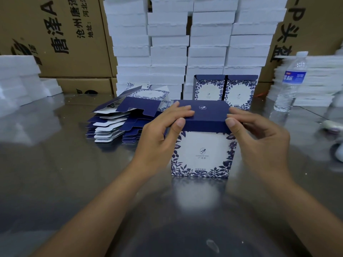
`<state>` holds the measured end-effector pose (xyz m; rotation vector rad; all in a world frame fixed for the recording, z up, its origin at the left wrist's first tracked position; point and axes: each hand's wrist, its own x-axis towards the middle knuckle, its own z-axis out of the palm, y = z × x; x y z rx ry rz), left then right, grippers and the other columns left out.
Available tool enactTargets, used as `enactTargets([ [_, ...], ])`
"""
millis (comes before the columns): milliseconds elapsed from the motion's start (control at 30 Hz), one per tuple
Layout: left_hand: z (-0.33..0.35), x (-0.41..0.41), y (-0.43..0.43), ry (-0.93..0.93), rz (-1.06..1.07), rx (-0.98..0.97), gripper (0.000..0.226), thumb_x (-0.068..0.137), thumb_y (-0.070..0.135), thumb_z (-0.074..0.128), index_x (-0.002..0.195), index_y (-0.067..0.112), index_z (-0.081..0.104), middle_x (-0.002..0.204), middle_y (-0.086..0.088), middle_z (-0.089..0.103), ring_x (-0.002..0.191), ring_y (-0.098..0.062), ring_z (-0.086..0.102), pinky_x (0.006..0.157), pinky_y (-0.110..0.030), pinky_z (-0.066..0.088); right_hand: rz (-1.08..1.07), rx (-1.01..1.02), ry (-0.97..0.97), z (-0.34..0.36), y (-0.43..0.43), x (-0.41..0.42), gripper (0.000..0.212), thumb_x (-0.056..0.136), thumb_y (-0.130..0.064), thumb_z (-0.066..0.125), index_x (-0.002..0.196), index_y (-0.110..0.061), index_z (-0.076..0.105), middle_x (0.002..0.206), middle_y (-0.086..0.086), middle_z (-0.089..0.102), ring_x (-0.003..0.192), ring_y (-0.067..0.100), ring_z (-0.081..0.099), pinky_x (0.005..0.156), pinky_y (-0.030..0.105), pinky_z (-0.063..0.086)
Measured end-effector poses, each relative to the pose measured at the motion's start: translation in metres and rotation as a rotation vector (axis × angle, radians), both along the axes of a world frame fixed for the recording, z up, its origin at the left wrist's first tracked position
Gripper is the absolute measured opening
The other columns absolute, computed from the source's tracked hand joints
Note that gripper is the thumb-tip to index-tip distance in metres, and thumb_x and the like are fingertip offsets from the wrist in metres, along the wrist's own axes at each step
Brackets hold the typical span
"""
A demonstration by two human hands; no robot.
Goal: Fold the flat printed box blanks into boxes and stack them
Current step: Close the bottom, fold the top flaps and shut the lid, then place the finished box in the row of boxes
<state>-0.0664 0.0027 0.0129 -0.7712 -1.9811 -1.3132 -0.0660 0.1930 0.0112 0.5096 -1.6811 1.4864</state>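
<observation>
While both hands are working at its navy lid, the box (201, 149) is standing upright on the counter (65, 173), close in front of the person in the head view. The left hand (163, 134) is pinching the lid's left edge, with fingers lying on top and thumb pressing the front lip. The right hand (259, 134) is clasping the right corner, thumb on the lip and fingers curling round the side. The lid is looking nearly seated, so this box is probably at its closing step.

Behind it, two folded boxes (208, 88) are standing side by side against the white foam stacks (167, 43), not piled on one another. Whether their tops are shut is hard to tell. To the left, a pile of flat blanks (126, 119) is lying fanned out, near the box but apart from it. Much folding seems to be remaining, and the stacking is hardly begun. A water bottle (291, 80) is standing off to the right.
</observation>
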Motion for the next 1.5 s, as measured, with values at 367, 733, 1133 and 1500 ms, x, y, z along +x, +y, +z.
enactTargets([
  [367, 0.000, 0.000, -0.001, -0.008, 0.049, 0.040, 0.024, 0.096, 0.019, 0.042, 0.111, 0.028, 0.057, 0.118, 0.016, 0.058, 0.130, -0.010, 0.045, 0.111, -0.046, 0.032, -0.011, -0.020, -0.038, 0.001, 0.004, 0.003, 0.012, 0.075, -0.036, 0.067, 0.087, -0.035, 0.070, 0.099, -0.013, 0.069, 0.094, 0.003, 0.067, 0.080, 0.021, 0.053],
  [733, -0.009, -0.002, -0.016, -0.146, 0.078, 0.030, 0.032, 0.094, 0.021, 0.055, 0.121, 0.039, 0.054, 0.115, 0.015, 0.055, 0.111, -0.003, 0.054, 0.098, -0.029, 0.043, -0.118, 0.032, -0.028, -0.006, 0.007, 0.000, 0.012, 0.083, -0.033, 0.068, 0.090, -0.041, 0.063, 0.109, -0.016, 0.062, 0.086, -0.001, 0.062, 0.074, 0.014, 0.049],
  [1133, -0.032, 0.001, 0.020, -0.313, -0.058, 0.006, 0.052, 0.090, 0.048, 0.046, 0.136, 0.055, 0.023, 0.124, 0.035, 0.040, 0.121, 0.015, 0.039, 0.100, -0.017, 0.039, -0.269, 0.356, -0.268, -0.029, -0.021, 0.001, 0.099, 0.060, -0.057, 0.070, 0.142, -0.044, 0.015, 0.151, -0.019, -0.012, 0.132, -0.016, -0.011, 0.105, 0.025, 0.020],
  [1500, -0.037, -0.004, 0.025, -0.625, -0.328, 0.123, 0.058, 0.082, 0.049, 0.049, 0.137, 0.042, 0.034, 0.134, 0.038, 0.037, 0.122, 0.026, 0.031, 0.095, 0.002, 0.028, -0.461, 0.367, -0.448, -0.030, -0.026, -0.085, 0.121, 0.063, -0.043, 0.080, 0.142, -0.047, -0.012, 0.153, 0.000, -0.013, 0.142, 0.026, 0.006, 0.111, 0.050, 0.025],
])
